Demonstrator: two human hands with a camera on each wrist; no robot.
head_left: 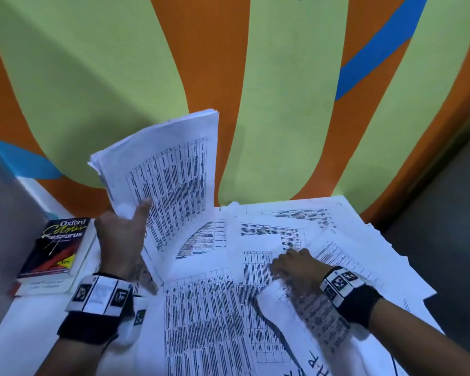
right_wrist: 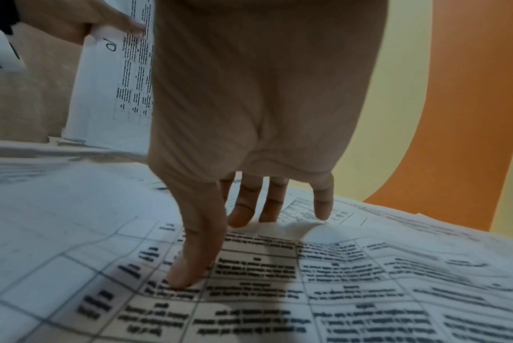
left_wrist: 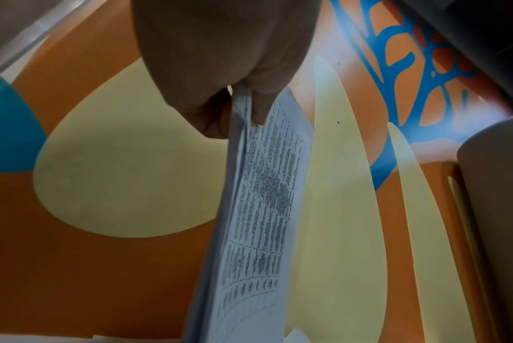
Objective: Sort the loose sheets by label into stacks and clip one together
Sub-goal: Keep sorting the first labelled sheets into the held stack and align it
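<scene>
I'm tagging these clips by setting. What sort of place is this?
Probably a school or classroom desk: a wall mural in orange, green and blue, printed table sheets, and an Oxford thesaurus.

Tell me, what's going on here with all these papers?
A person is sorting printed sheets on a table. Their left hand grips a bundle of sheets lifted upright off the table, while the right hand rests with straight fingers on the loose sheets spread across the table. A thesaurus lies at the left. I see no clip and no finished stacks yet.
</scene>
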